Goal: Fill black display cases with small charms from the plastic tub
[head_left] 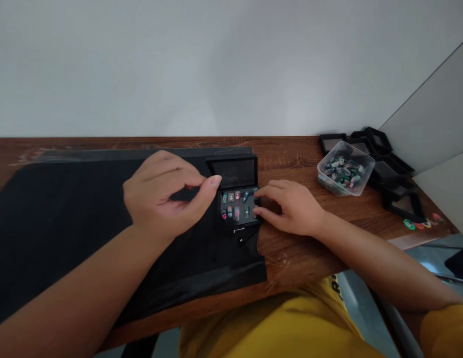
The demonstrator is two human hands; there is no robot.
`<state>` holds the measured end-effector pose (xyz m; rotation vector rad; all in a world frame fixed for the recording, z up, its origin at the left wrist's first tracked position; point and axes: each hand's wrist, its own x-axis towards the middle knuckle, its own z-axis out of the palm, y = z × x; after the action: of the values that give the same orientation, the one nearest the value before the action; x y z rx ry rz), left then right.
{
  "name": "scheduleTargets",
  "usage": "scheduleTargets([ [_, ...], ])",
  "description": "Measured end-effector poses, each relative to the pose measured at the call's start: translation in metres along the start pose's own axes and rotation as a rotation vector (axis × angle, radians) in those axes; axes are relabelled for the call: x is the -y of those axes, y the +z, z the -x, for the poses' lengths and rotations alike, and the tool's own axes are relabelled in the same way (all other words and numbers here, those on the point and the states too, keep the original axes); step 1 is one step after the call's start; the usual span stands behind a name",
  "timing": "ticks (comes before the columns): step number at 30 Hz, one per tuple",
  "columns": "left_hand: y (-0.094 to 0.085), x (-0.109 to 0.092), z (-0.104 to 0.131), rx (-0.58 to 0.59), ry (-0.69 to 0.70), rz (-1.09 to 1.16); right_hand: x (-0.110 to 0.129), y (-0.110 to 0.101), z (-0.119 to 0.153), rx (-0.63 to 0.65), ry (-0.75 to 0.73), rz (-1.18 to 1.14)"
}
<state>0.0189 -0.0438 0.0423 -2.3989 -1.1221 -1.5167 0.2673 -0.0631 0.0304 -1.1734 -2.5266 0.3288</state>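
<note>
A small black case [239,222] lies with its lid [234,172] raised, and small colourful decorated pieces [237,214] sit in rows inside. My left hand [166,194] is over the lid's left side, thumb and forefinger pinched together; anything between their tips is too small to make out. At the case's right edge, my right hand [289,206] has its thumb and forefinger apart, the tips touching or very near the pieces there. Two small slender items [239,230] lie just below the case.
A black mat [85,214] covers the left of the wooden table [291,166]. On the right are a clear tub [324,184] of small shiny pieces, several black frames [390,166] and small colourful items [409,224]. A wall [216,64] stands behind.
</note>
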Motion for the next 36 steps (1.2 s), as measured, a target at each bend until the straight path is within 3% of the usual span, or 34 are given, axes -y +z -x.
scheduleTargets([
  [2, 0.005, 0.006, 0.002, -0.113, 0.122, 0.024, -0.002, 0.001, 0.0, -0.008, 0.025, 0.014],
  [5, 0.012, 0.013, 0.004, -0.146, 0.171, 0.039, -0.003, 0.002, 0.0, 0.01, 0.048, 0.026],
  [21, 0.009, 0.016, 0.002, -0.17, 0.145, 0.033, -0.006, 0.005, 0.001, 0.008, 0.044, 0.04],
  [36, 0.012, 0.016, 0.002, -0.142, 0.134, 0.007, -0.006, 0.003, -0.002, 0.091, 0.088, 0.106],
])
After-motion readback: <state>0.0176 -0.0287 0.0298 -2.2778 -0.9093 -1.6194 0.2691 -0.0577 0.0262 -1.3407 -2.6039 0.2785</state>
